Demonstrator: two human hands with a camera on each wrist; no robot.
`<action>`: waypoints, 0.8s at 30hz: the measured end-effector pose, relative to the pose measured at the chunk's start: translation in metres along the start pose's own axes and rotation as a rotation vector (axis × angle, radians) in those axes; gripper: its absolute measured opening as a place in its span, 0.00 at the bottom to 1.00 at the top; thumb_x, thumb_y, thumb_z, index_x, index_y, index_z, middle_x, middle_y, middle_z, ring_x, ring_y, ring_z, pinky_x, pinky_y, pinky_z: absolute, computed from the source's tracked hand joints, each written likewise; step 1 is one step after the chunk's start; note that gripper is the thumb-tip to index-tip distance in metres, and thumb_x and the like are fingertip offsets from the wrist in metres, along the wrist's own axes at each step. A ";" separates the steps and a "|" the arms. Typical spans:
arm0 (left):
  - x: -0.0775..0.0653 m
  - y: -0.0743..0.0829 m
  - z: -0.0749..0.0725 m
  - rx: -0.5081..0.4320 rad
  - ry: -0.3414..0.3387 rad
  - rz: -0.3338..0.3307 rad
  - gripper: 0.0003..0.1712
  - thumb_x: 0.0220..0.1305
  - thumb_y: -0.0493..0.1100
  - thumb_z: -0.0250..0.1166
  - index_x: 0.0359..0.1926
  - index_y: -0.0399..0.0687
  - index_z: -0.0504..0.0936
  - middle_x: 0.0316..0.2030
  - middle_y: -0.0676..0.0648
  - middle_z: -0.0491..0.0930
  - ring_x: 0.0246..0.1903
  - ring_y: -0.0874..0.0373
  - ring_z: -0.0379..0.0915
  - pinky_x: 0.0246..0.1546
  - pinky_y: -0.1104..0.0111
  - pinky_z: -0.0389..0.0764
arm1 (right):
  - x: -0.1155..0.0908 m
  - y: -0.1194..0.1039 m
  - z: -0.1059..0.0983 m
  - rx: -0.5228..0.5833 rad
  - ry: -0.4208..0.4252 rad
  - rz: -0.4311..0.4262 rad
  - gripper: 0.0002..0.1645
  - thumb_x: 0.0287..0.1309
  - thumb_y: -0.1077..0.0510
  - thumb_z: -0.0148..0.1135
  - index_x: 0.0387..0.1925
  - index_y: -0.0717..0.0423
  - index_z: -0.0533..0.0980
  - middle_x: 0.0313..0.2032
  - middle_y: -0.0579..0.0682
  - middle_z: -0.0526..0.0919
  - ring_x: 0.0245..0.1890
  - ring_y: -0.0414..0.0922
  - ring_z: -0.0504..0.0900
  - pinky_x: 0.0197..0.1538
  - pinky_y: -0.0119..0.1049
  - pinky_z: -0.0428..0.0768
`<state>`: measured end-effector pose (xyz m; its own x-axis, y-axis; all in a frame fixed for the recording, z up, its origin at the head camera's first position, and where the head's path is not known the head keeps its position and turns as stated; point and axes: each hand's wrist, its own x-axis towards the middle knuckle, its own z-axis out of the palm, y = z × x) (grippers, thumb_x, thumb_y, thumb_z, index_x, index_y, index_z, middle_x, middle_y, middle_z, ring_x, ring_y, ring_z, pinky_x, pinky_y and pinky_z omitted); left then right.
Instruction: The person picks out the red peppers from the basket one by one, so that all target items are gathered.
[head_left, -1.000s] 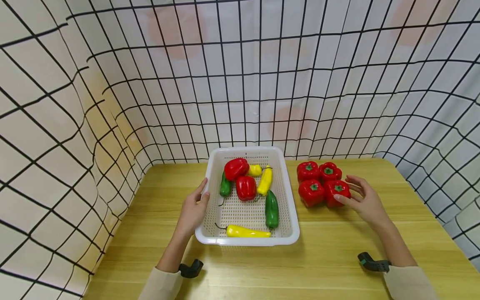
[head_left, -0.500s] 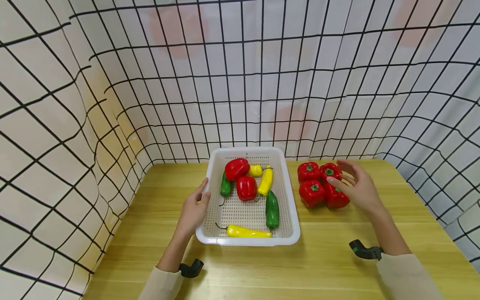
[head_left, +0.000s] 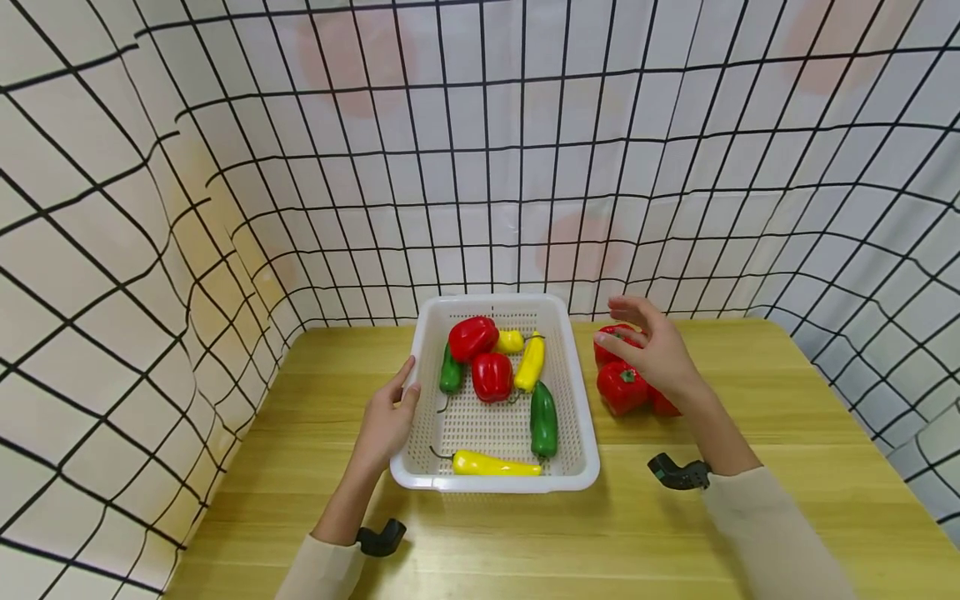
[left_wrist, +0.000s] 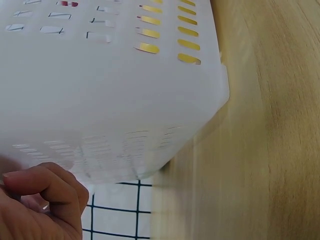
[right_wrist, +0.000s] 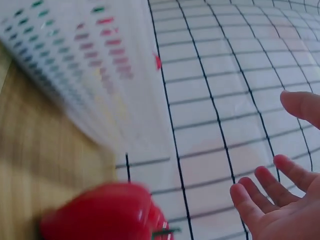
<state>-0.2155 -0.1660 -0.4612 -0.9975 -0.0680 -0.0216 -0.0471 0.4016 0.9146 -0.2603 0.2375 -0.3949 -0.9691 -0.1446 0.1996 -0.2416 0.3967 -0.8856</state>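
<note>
A white perforated plastic basket [head_left: 501,483] holds two red bell peppers [head_left: 492,377], green peppers [head_left: 543,418] and several yellow peppers [head_left: 497,462]. My left hand [head_left: 391,417] grips its left rim; in the left wrist view the curled fingers [left_wrist: 62,192] are at the basket wall. To the right of the basket, red bell peppers [head_left: 623,387] stand grouped on the table. My right hand [head_left: 660,354] hovers over the back of this group with nothing in it, partly hiding it. In the right wrist view its fingers are spread, above a red bell pepper [right_wrist: 100,212].
The basket stands on a light wooden table [head_left: 300,467]. Behind and at both sides rise white walls [head_left: 480,179] with a black grid pattern. A black band with a device [head_left: 678,472] is on my right wrist, and a similar one [head_left: 381,538] is on the left.
My right hand has moved left and back, from beside the front right bell pepper to over the back left one. The left hand, basket and peppers look unmoved.
</note>
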 end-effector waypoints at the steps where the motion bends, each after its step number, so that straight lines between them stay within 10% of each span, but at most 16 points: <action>1: 0.000 0.000 0.000 0.001 0.000 0.002 0.30 0.80 0.50 0.55 0.78 0.74 0.63 0.58 0.35 0.81 0.42 0.44 0.85 0.35 0.57 0.91 | 0.002 -0.003 0.004 0.016 -0.010 0.004 0.42 0.66 0.48 0.69 0.75 0.52 0.62 0.73 0.55 0.67 0.72 0.56 0.69 0.68 0.37 0.75; 24: -0.001 0.001 -0.001 -0.018 -0.007 -0.005 0.30 0.80 0.50 0.54 0.78 0.74 0.63 0.59 0.34 0.80 0.44 0.41 0.85 0.35 0.56 0.91 | 0.058 -0.051 0.082 0.121 -0.179 -0.037 0.39 0.64 0.49 0.70 0.72 0.51 0.66 0.72 0.54 0.68 0.72 0.57 0.68 0.66 0.59 0.79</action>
<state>-0.2149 -0.1668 -0.4602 -0.9976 -0.0631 -0.0289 -0.0511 0.3847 0.9216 -0.3002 0.1342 -0.3731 -0.9330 -0.3199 0.1649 -0.2587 0.2778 -0.9251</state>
